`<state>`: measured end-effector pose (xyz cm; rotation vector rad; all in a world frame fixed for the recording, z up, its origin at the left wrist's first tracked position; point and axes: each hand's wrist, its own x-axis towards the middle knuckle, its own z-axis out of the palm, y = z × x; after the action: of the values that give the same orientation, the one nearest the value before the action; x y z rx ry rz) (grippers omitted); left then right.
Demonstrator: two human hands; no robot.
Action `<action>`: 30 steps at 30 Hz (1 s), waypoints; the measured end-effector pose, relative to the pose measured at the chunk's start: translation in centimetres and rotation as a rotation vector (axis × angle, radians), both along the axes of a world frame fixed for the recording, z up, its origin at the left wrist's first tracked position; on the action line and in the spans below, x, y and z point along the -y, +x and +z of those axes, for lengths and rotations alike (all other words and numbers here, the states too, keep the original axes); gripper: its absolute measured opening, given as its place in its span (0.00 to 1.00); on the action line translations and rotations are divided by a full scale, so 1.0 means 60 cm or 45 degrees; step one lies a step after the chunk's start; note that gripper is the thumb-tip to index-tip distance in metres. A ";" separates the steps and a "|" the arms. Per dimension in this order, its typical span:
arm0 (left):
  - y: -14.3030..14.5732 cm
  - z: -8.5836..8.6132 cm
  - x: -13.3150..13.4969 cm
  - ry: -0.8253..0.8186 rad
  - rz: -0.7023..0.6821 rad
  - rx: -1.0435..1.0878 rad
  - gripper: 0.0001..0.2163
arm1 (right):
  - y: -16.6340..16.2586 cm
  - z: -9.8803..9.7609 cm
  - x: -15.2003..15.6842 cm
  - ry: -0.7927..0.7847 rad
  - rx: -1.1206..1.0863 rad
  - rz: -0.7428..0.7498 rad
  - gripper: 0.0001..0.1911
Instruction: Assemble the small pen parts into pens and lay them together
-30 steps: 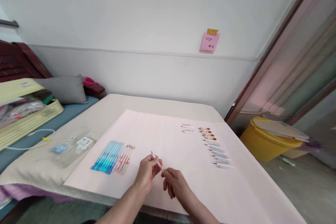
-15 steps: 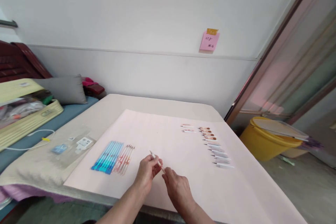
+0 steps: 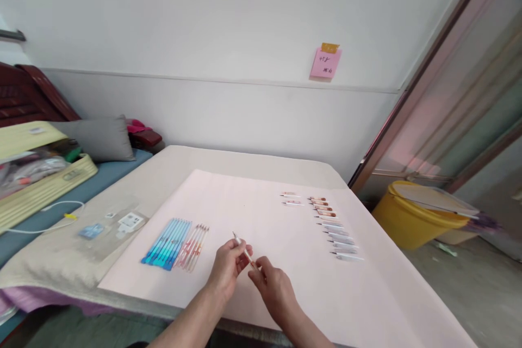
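Observation:
A slim white pen [image 3: 248, 256] with a dark tip slants up and left between my two hands. My left hand [image 3: 227, 266] is closed around its upper part, thumb on top. The fingers of my right hand [image 3: 274, 285] pinch the lower end, near a reddish patch; what exactly lies under those fingertips is hidden. To the left lie a row of blue pens [image 3: 168, 243] and a shorter row of clear and reddish pens [image 3: 193, 247], side by side. On the right, several pens with dark tips [image 3: 336, 236] lie in a column, some with brown ends.
White paper [image 3: 244, 206] covers much of the cloth-covered table [image 3: 171, 166]. Clear plastic wrapping [image 3: 116, 236] lies on the left, beside a white cable [image 3: 53, 204]. A yellow bucket [image 3: 411, 220] stands on the floor at right. A pink note [image 3: 325, 63] hangs on the wall.
My right hand has shifted slightly, its thumb and forefinger now further apart at the pen's lower end. My left hand keeps its grip. The laid-out pens have not moved.

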<state>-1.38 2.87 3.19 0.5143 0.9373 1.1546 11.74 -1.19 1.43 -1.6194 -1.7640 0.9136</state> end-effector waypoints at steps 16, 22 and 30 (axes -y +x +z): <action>-0.003 0.004 -0.005 0.017 -0.065 0.041 0.07 | 0.002 0.021 -0.002 -0.635 -1.107 0.164 0.15; -0.004 0.006 -0.007 -0.001 -0.070 0.108 0.06 | 0.003 0.014 -0.003 -0.890 -1.573 0.162 0.15; -0.009 0.002 -0.005 0.053 -0.107 -0.123 0.10 | -0.001 0.005 -0.005 -0.760 -1.087 -0.057 0.17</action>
<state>-1.89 3.18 3.28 0.6418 0.9668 1.0826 11.67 -0.86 1.75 -1.2456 -0.8942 1.8774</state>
